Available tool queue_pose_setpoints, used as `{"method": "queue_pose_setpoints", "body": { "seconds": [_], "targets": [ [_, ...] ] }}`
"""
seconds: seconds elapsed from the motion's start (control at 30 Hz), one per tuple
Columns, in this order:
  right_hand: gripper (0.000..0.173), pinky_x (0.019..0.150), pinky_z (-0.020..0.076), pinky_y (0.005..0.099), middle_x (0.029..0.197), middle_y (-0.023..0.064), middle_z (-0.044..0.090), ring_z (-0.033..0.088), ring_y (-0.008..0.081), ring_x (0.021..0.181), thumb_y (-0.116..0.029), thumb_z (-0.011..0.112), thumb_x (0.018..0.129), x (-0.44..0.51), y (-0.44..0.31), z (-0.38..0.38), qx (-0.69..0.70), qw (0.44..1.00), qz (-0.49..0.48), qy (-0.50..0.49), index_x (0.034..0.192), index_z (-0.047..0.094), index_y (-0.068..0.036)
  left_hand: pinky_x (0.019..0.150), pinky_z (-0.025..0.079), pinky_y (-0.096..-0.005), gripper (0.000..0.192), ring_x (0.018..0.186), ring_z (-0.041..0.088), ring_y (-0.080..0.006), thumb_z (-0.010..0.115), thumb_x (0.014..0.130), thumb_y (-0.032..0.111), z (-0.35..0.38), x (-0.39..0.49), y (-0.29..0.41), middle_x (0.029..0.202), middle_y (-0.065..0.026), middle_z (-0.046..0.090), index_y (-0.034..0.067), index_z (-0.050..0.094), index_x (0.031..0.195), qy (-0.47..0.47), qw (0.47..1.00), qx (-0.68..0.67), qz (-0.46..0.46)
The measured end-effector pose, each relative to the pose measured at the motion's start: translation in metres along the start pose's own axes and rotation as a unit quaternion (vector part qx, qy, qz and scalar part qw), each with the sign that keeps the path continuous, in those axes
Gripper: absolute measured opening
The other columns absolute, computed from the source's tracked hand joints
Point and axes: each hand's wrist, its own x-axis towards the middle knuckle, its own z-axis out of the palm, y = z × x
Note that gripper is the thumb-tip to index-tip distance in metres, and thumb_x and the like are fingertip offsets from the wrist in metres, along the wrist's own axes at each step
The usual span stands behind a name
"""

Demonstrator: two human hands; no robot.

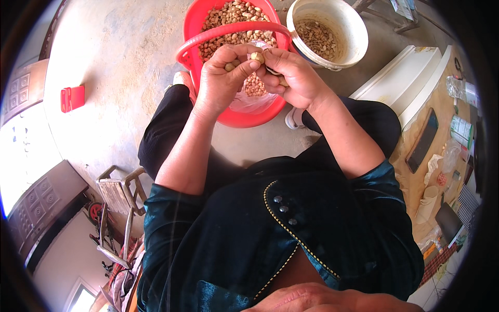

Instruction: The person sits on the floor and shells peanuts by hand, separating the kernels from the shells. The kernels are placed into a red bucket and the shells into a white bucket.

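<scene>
My left hand (222,80) pinches a peanut in its shell (257,57) between thumb and finger, and more peanuts (231,65) are tucked against its palm. Meeting it from the other side, my right hand (298,76) has its fingertips at the same pod. A pale piece, apparently peanut shell (283,81), sits in its curled lower fingers. Both hands are above a red plastic basket (243,120), whose handle (237,30) arches across it. Unshelled peanuts (234,19) fill its far part. Nearer me, a clear plastic bag (251,104) contains shelled kernels (255,85).
A white bucket (354,46) with empty-looking shells (317,39) stands right of the basket. Farther right, a wooden table (409,187) carries a phone (423,140) and a can (461,130). A red container (72,98) and a wooden stool (117,193) are on the left.
</scene>
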Motion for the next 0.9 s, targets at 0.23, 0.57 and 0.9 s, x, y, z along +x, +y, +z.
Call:
{"method": "queue_pose_setpoints", "body": {
  "seconds": [0.23, 0.57, 0.9],
  "targets": [
    [0.019, 0.047, 0.0301, 0.0186, 0.077, -0.0011, 0.052, 0.039, 0.0039, 0.056, -0.023, 0.054, 0.093, 0.000, 0.001, 0.003, -0.044, 0.999, -0.024, -0.007, 0.102, 0.054, -0.007, 0.072, 0.048, -0.0242, 0.012, 0.080, 0.058, -0.0115, 0.066, 0.080, 0.000, 0.000, -0.001, 0.000, 0.086, -0.0055, 0.060, -0.001, 0.065, 0.091, 0.043, 0.992, 0.113, 0.023],
    [0.017, 0.065, 0.0449, 0.0189, 0.092, 0.0030, 0.059, 0.052, 0.0032, 0.081, -0.013, 0.057, 0.091, -0.002, 0.011, 0.015, -0.258, 0.950, -0.175, 0.015, 0.102, 0.048, -0.003, 0.068, 0.048, -0.0278, 0.007, 0.075, 0.057, -0.0157, 0.065, 0.078, 0.001, 0.002, -0.003, 0.003, 0.078, -0.0051, 0.058, 0.001, 0.065, 0.084, 0.031, 0.972, 0.223, 0.062],
    [0.015, 0.055, 0.0374, 0.0173, 0.074, -0.0022, 0.053, 0.046, 0.0031, 0.064, -0.020, 0.055, 0.093, -0.003, -0.008, 0.006, -0.280, 0.955, -0.094, 0.004, 0.093, 0.053, -0.005, 0.051, 0.040, -0.0220, 0.014, 0.057, 0.050, -0.0090, 0.060, 0.087, 0.013, 0.004, -0.004, 0.011, 0.066, -0.0010, 0.053, 0.000, 0.063, 0.086, 0.035, 0.985, 0.154, -0.067]
  ]
}}
